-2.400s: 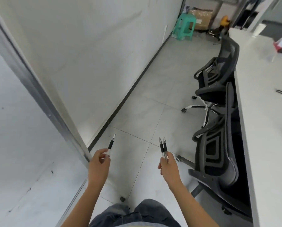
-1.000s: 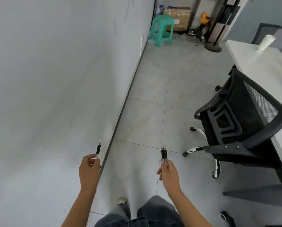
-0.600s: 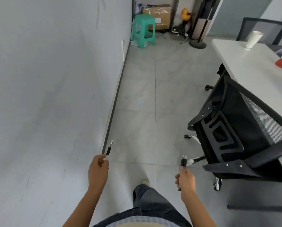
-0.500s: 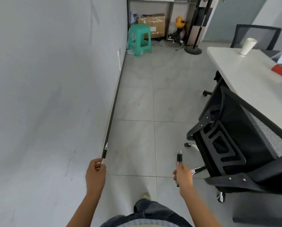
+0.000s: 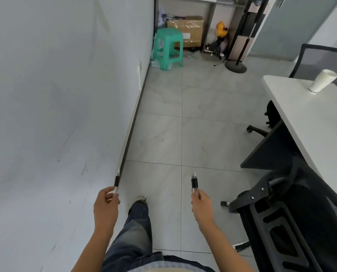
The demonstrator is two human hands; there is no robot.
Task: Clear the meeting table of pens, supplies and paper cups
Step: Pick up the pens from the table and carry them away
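Note:
My left hand (image 5: 106, 206) grips one pen (image 5: 116, 181) with a black grip, its tip pointing up and forward. My right hand (image 5: 201, 206) holds two pens (image 5: 194, 183) side by side, tips up. Both hands hang in front of me over the grey tiled floor. The white meeting table (image 5: 308, 122) runs along the right. A white paper cup (image 5: 321, 81) stands near its far end, well beyond both hands.
A white wall (image 5: 56, 95) bounds the left. A black mesh office chair (image 5: 293, 218) stands close at the right, another chair (image 5: 320, 59) behind the table's far end. Ahead are a green plastic stool (image 5: 168, 49), a cardboard box (image 5: 186, 29) and a stand base (image 5: 236, 66).
I have walked forward along the wall; the stool and table end are nearer and the chair has slid to the lower right. Both hands keep their pens.

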